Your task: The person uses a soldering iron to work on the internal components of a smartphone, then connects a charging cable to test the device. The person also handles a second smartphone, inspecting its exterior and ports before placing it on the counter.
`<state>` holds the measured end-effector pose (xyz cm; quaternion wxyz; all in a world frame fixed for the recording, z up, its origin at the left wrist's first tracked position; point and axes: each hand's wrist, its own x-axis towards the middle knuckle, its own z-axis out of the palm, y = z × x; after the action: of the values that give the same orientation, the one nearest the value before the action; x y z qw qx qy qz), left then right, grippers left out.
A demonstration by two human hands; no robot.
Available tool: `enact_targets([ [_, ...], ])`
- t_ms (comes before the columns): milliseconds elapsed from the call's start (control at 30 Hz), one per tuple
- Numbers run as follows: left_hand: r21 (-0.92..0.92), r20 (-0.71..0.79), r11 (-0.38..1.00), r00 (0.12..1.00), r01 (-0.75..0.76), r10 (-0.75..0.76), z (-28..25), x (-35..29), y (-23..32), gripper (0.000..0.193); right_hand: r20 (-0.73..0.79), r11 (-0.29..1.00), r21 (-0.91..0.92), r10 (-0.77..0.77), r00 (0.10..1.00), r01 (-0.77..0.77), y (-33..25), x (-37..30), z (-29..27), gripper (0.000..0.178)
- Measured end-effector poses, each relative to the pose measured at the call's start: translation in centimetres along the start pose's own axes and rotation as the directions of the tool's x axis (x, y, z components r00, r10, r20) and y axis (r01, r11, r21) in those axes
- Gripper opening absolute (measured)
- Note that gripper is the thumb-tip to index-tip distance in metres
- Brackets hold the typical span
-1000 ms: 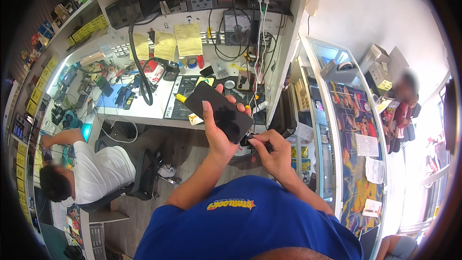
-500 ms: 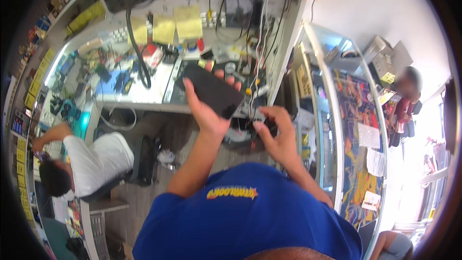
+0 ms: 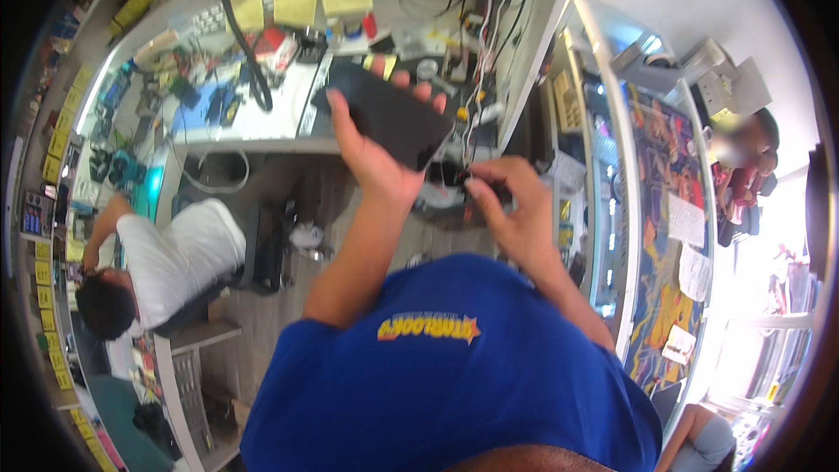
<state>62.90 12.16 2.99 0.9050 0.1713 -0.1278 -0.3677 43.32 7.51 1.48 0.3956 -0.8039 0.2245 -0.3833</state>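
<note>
– at the left hand (image 3: 377, 166), what's held?
– black phone (image 3: 384, 121), clasped edge to edge, just in front of the bench (image 3: 288, 144).
– right hand (image 3: 517, 201)?
– blurred on my feed; can't tell if it's pinching anything.
– risk: slack clasp, phone could slide to the floor (image 3: 266, 325).

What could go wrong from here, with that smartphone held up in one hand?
The smartphone might slip, since only the left hand supports it. The right hand could snag the white cables hanging close by. If the phone dropped onto the cluttered workbench, its screen might get scratched.
</note>
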Motion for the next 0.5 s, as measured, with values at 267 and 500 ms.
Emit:
enact_targets([
  [267,-0.006,0.034,0.999,0.998,0.045,-0.045,0.0,-0.4,-1.2,0.074,-0.026,0.999,-0.018,-0.043,0.999,0.043,0.0,1.1,-0.2,0.015],
  [500,0.032,0.038,0.998,0.998,0.048,-0.05,0.8,-0.4,-1.7,0.073,-0.053,0.997,-0.047,-0.067,0.996,0.064,0.5,0.9,-0.4,0.015],
])
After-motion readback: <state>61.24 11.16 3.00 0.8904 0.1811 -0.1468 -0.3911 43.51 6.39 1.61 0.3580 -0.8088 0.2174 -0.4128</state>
